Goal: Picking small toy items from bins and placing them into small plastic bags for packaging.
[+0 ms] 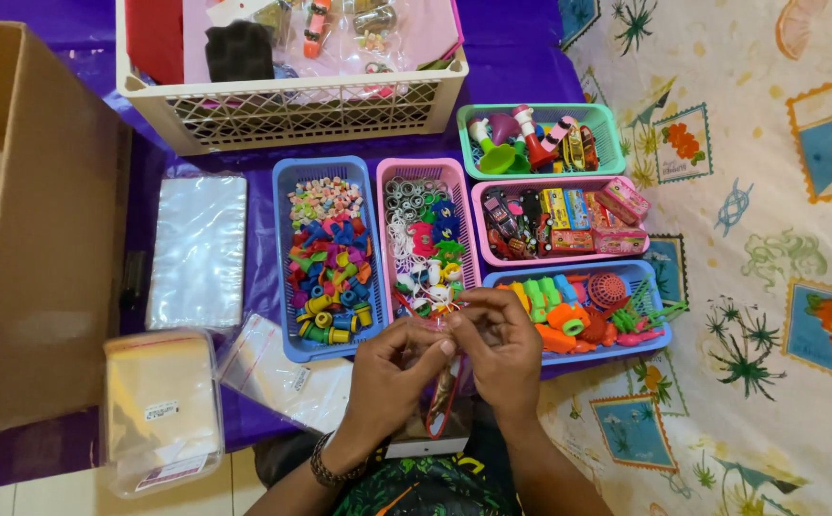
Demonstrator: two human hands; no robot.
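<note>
I see both hands together near the front edge of the purple-covered table [521, 57]. My left hand [389, 375] and right hand [498, 346] pinch the top of a small clear bag [447, 406], which hangs down between them with small toys inside. Just beyond the fingers sit a blue basket [287, 277] of coloured beads and a pink basket [464, 205] of small trinkets. A stack of clear bags [198, 250] lies to the left, beside a cardboard box [39, 239].

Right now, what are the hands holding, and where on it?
Both the left hand and the right hand pinch the top edge of a small clear bag hanging below them.
</note>
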